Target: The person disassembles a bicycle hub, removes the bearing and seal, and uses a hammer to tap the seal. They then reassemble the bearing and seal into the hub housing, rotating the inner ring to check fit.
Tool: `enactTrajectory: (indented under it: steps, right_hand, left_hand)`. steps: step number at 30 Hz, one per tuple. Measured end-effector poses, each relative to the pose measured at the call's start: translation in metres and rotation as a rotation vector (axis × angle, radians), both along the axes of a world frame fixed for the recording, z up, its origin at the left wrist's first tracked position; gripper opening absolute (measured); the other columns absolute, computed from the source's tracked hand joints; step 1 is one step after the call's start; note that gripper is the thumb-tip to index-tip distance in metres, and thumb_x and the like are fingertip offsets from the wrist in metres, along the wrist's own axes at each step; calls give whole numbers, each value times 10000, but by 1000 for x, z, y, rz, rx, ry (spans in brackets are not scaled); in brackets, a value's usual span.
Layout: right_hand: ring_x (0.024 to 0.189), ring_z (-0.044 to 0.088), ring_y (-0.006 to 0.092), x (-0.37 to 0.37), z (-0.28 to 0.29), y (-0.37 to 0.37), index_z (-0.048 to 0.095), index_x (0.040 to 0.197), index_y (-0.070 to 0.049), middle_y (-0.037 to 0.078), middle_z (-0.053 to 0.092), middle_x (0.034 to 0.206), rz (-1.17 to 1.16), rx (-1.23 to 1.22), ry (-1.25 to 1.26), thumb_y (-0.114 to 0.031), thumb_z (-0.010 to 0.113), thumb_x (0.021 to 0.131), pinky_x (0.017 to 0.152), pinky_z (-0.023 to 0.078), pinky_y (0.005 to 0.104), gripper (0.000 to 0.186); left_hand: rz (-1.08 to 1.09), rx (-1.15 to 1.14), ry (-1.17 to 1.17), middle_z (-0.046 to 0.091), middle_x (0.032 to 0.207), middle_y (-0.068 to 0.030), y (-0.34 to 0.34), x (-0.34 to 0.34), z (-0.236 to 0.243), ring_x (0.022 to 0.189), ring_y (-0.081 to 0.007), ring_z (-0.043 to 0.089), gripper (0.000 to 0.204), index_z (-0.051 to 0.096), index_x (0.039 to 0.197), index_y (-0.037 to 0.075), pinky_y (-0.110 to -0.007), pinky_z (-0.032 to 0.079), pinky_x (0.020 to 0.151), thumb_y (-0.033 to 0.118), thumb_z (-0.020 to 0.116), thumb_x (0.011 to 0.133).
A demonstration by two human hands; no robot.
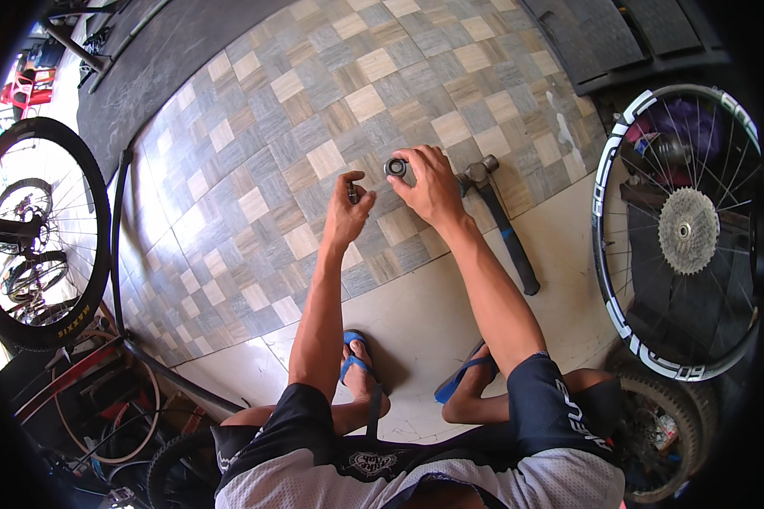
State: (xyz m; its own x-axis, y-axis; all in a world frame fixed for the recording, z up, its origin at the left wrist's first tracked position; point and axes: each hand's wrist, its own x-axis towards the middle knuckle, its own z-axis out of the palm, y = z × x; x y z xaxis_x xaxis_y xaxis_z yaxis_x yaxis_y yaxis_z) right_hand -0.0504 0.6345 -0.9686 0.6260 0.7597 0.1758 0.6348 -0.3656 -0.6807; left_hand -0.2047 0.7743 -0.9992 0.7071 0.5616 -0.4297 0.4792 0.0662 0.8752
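Note:
My right hand (433,188) is closed around a round, dark metal part (395,167) with a ring-shaped end that faces up. Just to its left, my left hand (346,215) pinches a small shiny metal piece (352,194), mostly hidden by the fingers. The two hands are a short way apart, above the tiled floor. A hammer (509,237) with a metal head and a black handle banded in blue lies right of my right hand. Something teal shows beside the hammer head, partly behind that hand.
A bicycle wheel with a large cassette (689,231) stands at the right. On the left is a wheel with a black tyre (100,212), near a black hose (120,254) or tube. Bike parts and tyres crowd both lower sides. A dark mat (178,51) lies at the far left.

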Motion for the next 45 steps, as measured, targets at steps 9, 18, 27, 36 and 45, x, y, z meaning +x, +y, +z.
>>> enactTrajectory:
  steps: [9,18,27,36,45]
  right_hand:
    - [1183,626,331,-5,-47,1,620,1364,-96,111,685,1237,-26,-106,-41,-233,865,875,1032,478,470,564]
    - [1142,620,382,6,-5,-64,547,1485,-75,164,685,1236,-400,6,-63,-247,889,846,1001,481,515,745]
    - [1164,597,423,7,-35,-139,547,1469,-59,202,655,1250,-501,-176,-17,-250,847,884,1018,472,540,685]
    - [1162,586,444,0,-48,-147,542,1461,-46,230,639,1215,-454,-178,-30,-251,853,874,1014,473,542,695]
    - [1167,582,441,1,-48,-147,537,1462,-49,228,632,1223,-451,-202,-17,-236,851,871,1016,472,539,694]
  left_hand:
    - [202,-285,-310,645,1391,-158,3,5,-3,1170,-239,702,352,602,1418,-56,-380,636,967,80,618,1094]
    - [280,-125,-394,774,1196,-120,-9,26,-1,1079,-203,758,299,729,1285,-60,-340,619,955,78,766,1022]
    - [131,253,-230,808,1172,-84,-18,39,-8,1054,-146,750,275,783,1260,54,-315,607,918,66,792,985]
    - [50,494,-152,796,1150,-105,-28,44,-6,1031,-241,760,273,800,1225,135,-372,588,927,109,811,953]
    - [-5,535,-171,782,1167,-123,-31,47,-4,1083,-273,752,265,793,1222,111,-389,578,957,84,795,958]
